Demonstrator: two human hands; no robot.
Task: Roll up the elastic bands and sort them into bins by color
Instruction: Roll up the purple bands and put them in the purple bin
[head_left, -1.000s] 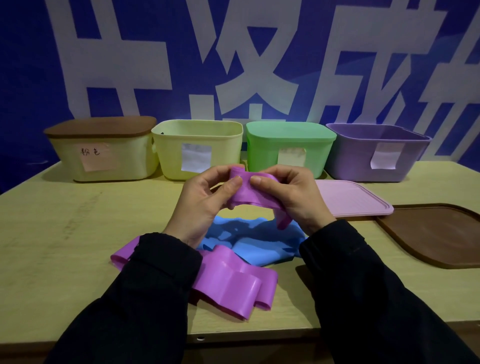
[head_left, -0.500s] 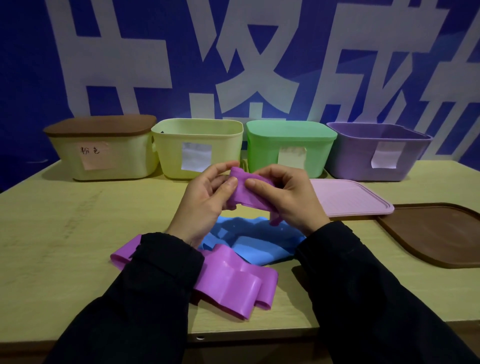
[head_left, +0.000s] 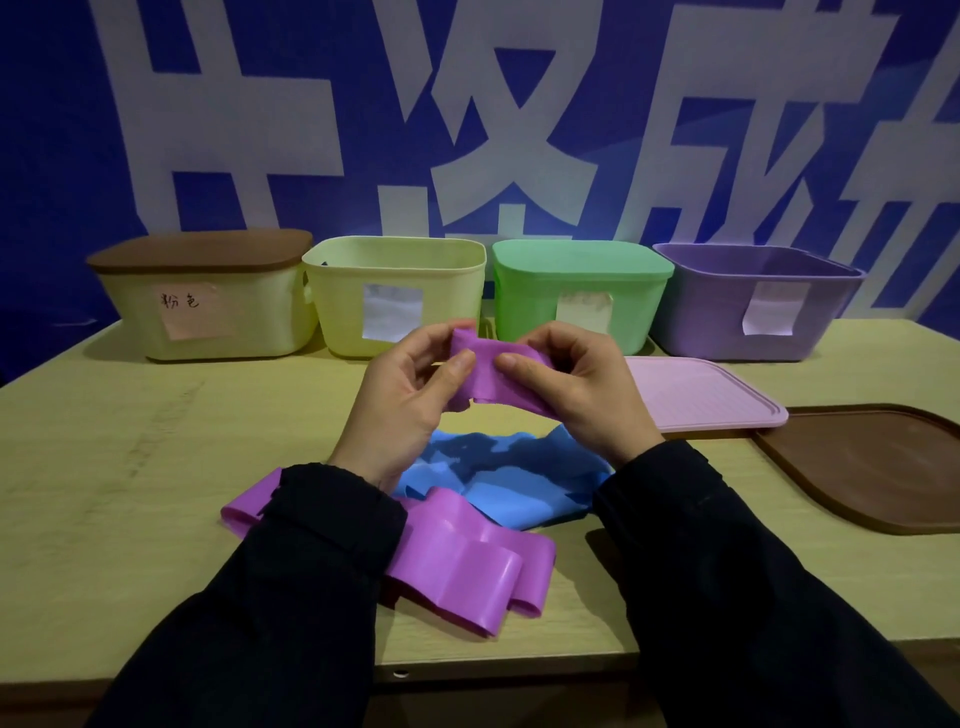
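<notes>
Scene: A person seated at a pale wooden table (head_left: 130, 467) works a purple elastic band (head_left: 483, 382) into a roll, lifted above the blue band (head_left: 498, 475) that lies crumpled on the tabletop.

Left hand: The left hand (head_left: 400, 400) pinches the near end of the purple band, thumb on the front face and fingers curled behind it.

Right hand: The right hand (head_left: 576, 395) grips the same band just beside the left, thumb meeting thumb across the fold, with the rest of the strip trailing down under the palm.

Loose stock: A second purple band (head_left: 467, 566) lies in flat loops on the near side of the blue band, partly hidden by the left sleeve.

Bins: Behind the blue band stand four bins in a row: a brown-lidded bin (head_left: 202, 306), an open yellow bin (head_left: 395, 296), a green lidded bin (head_left: 576, 291) and an open purple bin (head_left: 753, 306). A pink lid (head_left: 701, 395) and a brown lid (head_left: 872, 467) lie to the right of the blue band.

Step in hand: Apparently the start of the roll, with most of the strip unwound.

Doing it well: Keep the edges square and the tension even, feeding with one hand while the other turns, so the slick strip does not spring open.

Destination: Likely the open purple bin; its label cannot be read.
</notes>
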